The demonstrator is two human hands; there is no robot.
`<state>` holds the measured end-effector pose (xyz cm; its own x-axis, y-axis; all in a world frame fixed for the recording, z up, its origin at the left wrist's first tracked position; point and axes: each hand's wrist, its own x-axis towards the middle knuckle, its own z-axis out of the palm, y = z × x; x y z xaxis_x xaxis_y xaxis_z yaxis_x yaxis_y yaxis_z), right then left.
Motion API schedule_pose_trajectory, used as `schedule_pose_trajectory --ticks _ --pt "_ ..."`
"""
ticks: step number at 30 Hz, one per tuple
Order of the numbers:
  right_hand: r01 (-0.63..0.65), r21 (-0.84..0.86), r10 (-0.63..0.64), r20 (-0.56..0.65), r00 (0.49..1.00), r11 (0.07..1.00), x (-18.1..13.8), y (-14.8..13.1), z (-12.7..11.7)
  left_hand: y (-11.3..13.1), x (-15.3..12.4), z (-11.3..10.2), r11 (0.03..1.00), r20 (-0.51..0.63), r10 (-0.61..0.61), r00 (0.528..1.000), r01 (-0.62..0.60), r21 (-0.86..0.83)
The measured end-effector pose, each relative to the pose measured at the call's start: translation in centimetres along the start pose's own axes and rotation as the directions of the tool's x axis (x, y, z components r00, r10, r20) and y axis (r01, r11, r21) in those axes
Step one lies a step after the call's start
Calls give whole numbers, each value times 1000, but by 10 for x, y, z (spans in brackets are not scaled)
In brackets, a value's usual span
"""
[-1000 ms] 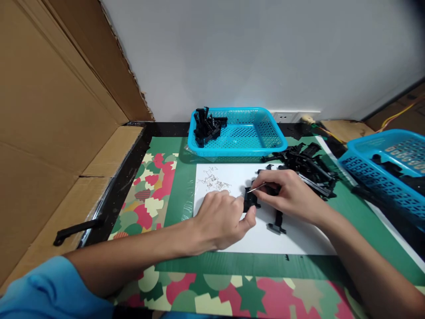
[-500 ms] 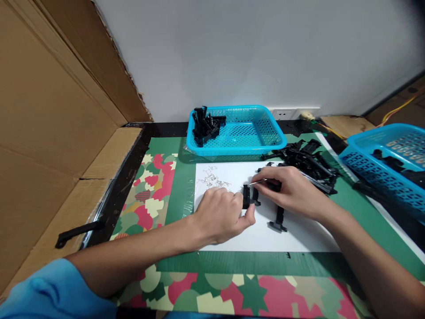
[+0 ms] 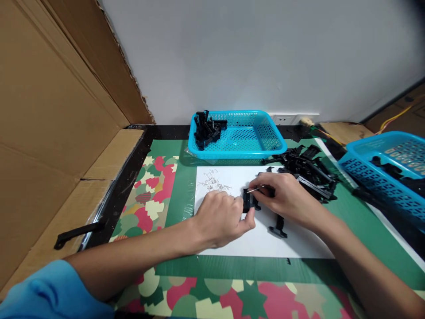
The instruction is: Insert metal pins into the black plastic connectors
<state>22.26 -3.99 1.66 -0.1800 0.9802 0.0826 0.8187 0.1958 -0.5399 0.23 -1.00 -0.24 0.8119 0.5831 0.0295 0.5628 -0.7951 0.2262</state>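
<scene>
Left hand low center of frame, over the white paper; thumb and forefinger pinch a small black part, just right of frame center. Right hand comes in from lower right, fingers pinching a thin metal tool. Tool tip is at the upper end of the black part; can't tell if it's touching. Another black piece lies on the paper below the right hand, its upper end hidden by the hand. Loose thin wire bits are scattered on the paper's upper left area, just above the left hand. Heap of black parts sits right of center, beyond the right hand, partly on the paper and partly on the green mat. Blue basket at upper center, black parts bunched in its left end. Second blue basket at right edge of frame, also with black parts in it. Black bar at lower left, near the desk edge. Outlet on the wall, upper right of center, plug beside it.
</scene>
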Motion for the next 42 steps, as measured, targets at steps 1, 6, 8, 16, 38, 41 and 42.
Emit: schedule_pose_trajectory --ticks 1,6,8,16,38,41,42 --pt "-6 -8 6 1 1000 1000 0 1 0 0 0 0 1000 4 -2 1000 2 -1" --pt "-31 -14 31 -5 1000 999 0 2 2 0 0 -3 1000 9 -13 1000 13 -9" --pt "-34 -6 34 -11 999 999 0 2 2 0 0 -4 1000 0 -13 1000 13 -18" --pt "-104 -17 102 -70 992 994 0 -1 11 0 1 -7 999 18 -44 999 45 -21" --pt "35 30 -36 26 999 999 -2 -5 -3 3 0 2 999 -35 -36 999 35 -22" --pt "59 31 -60 30 998 998 -2 -3 -8 3 0 1 999 -41 -34 999 33 -22" --pt "66 27 -66 16 998 997 -2 -1 -10 3 0 0 999 -46 -34 998 34 -19"
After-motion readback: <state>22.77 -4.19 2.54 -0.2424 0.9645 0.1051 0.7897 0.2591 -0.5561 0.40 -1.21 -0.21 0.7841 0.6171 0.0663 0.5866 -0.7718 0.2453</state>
